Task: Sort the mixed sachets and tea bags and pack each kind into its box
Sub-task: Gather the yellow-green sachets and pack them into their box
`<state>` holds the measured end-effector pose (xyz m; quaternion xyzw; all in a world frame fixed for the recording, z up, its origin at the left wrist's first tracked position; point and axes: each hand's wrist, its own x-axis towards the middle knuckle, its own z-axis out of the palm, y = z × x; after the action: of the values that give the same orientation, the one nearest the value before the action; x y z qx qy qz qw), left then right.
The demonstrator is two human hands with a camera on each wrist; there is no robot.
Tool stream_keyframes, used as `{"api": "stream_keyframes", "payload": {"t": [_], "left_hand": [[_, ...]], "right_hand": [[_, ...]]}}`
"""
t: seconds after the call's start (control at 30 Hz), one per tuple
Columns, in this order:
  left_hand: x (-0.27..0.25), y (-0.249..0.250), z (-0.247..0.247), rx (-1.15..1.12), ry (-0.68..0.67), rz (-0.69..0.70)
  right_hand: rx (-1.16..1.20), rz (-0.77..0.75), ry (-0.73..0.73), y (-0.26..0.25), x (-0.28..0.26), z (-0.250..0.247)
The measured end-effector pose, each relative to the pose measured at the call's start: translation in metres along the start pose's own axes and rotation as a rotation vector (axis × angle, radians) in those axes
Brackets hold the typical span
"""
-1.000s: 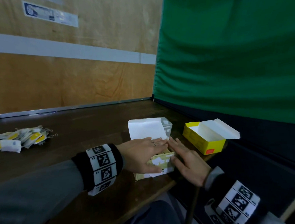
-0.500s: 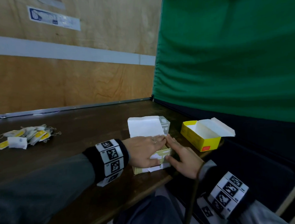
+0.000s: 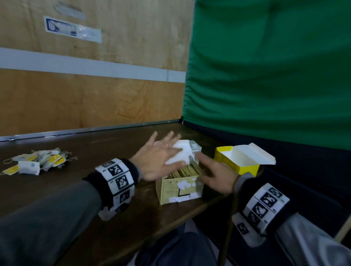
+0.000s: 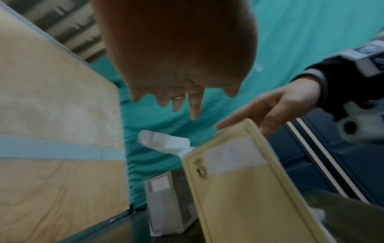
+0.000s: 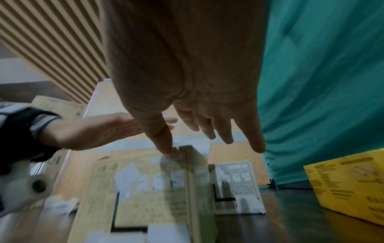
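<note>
A pale yellow box (image 3: 179,190) stands near the table's front edge, open on top, with tan sachets (image 3: 183,171) upright inside. My left hand (image 3: 158,153) hovers above its left side, fingers spread and straight, holding nothing. My right hand (image 3: 214,174) is open at the box's right side, thumb by the top corner (image 5: 166,148). Behind stands a grey box (image 3: 194,148) with a raised white lid (image 3: 180,154). A bright yellow box (image 3: 237,163) sits open to the right. Loose tea bags (image 3: 36,162) lie in a heap at far left.
The dark wooden table (image 3: 72,189) ends just in front of the pale box. A plywood wall (image 3: 78,97) closes the back and a green curtain (image 3: 278,68) the right side. My lap (image 3: 176,253) is below the table edge.
Both hands have lifted off the pale yellow box and spread open; the left rose up and back, uncovering the sachets inside. The right has drawn slightly to the right.
</note>
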<state>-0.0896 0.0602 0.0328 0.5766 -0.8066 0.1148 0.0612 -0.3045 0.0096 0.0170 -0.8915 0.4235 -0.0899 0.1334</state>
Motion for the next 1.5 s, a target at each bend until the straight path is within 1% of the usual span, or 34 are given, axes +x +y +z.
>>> {"api": "stream_keyframes", "payload": {"t": [0.03,0.07,0.1,0.17,0.23,0.3,0.33,0.4,0.47,0.53,0.63,0.73,0.8,0.87,1.07,1.2,1.33,1.4,1.5], "left_hand": [[0.001,-0.006,-0.003,-0.038,0.077,-0.069],[0.002,-0.014,-0.004,-0.081,0.110,-0.141],[0.002,-0.019,-0.004,-0.136,0.092,-0.217],[0.002,-0.026,-0.001,-0.308,-0.017,-0.337],[0.004,-0.030,0.007,-0.551,-0.064,-0.388],[0.004,-0.033,0.013,-0.733,-0.034,-0.385],[0.003,-0.032,0.014,-0.758,-0.018,-0.366],[-0.002,-0.030,0.013,-0.697,0.004,-0.278],[-0.007,-0.024,0.010,-0.578,0.025,-0.172],[-0.011,-0.021,0.008,-0.496,0.052,-0.098],[-0.015,-0.023,0.009,-0.446,0.057,-0.030],[-0.017,-0.027,0.011,-0.416,0.007,0.011],[-0.018,-0.029,0.013,-0.457,-0.022,0.039],[-0.018,-0.029,0.015,-0.502,-0.022,0.054],[-0.019,-0.028,0.014,-0.608,-0.041,0.048],[-0.021,-0.026,0.009,-0.445,-0.056,0.118],[-0.020,-0.011,0.006,-0.231,-0.136,0.180],[-0.018,-0.004,0.007,-0.128,-0.167,0.182],[-0.013,0.002,0.010,-0.142,-0.156,0.194]], "right_hand": [[0.051,0.026,0.025,0.000,0.007,-0.004],[0.101,0.056,0.042,0.002,0.015,-0.007],[0.155,0.078,0.055,0.004,0.025,-0.009],[0.279,0.119,0.076,0.007,0.044,-0.011],[0.426,0.150,0.084,0.006,0.060,-0.011],[0.538,0.168,0.076,0.007,0.071,-0.011],[0.585,0.182,0.068,0.006,0.073,-0.011],[0.708,0.205,0.053,0.006,0.073,-0.011],[0.831,0.198,0.043,0.007,0.065,-0.010],[0.875,0.179,0.050,0.010,0.055,-0.007],[0.825,0.106,0.052,0.017,0.036,0.007],[0.645,-0.063,0.109,0.023,0.023,0.019],[0.572,-0.172,0.127,0.024,0.016,0.023],[0.530,-0.224,0.146,0.026,0.013,0.026],[0.534,-0.216,0.158,0.032,0.015,0.031],[0.514,-0.229,0.157,0.038,0.015,0.038],[0.369,-0.266,0.189,0.039,0.012,0.042],[0.308,-0.276,0.195,0.037,0.012,0.043],[0.256,-0.266,0.215,0.033,0.012,0.043]]}}
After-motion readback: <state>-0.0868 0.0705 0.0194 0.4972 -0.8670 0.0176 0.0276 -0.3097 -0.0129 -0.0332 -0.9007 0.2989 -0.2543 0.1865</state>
